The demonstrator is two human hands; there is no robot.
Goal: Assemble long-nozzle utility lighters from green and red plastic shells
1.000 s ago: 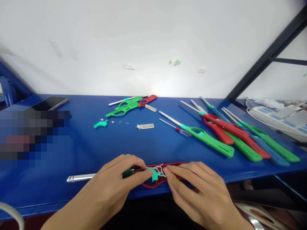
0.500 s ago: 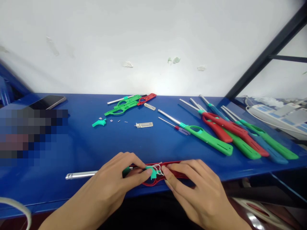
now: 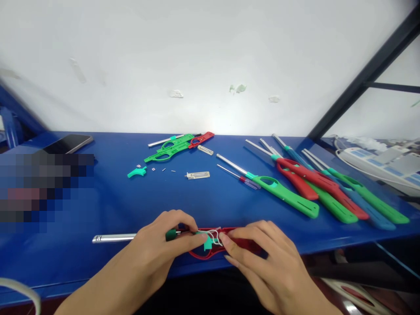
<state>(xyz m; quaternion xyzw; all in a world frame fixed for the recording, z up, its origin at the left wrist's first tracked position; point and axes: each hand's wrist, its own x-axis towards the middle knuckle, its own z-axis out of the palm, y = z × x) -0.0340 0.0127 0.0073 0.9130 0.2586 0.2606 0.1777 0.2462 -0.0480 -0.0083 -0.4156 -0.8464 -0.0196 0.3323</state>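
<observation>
A red half-casing of a long-reach gas lighter point(image 3: 201, 255) lies at the table's front edge, its inside facing up. From its left end sticks a silver nozzle tube point(image 3: 113, 238), partly behind my left hand point(image 3: 160, 245). Thumb and forefinger of that hand are closed on a teal trigger point(image 3: 208, 243) in the casing. My right hand point(image 3: 269, 253) is over the casing's right part, its thumb and forefinger pinched at a looping white wire point(image 3: 215, 235). A dark green piece point(image 3: 171, 235) shows beside my left fingers. The casing's right end is mostly hidden.
Whole lighters, including a green one point(image 3: 288, 196), lie at right beside a screwdriver point(image 3: 251, 183). Farther back are green casing halves point(image 3: 170, 151), clear plastic parts point(image 3: 197, 175), a loose teal trigger point(image 3: 137, 172) and tiny metal bits. A phone point(image 3: 70, 143) is at back left.
The view has tilted slightly, so the scene sits a little lower. Both hands stay on the red casing. My left thumb has shifted a little on the teal trigger.
</observation>
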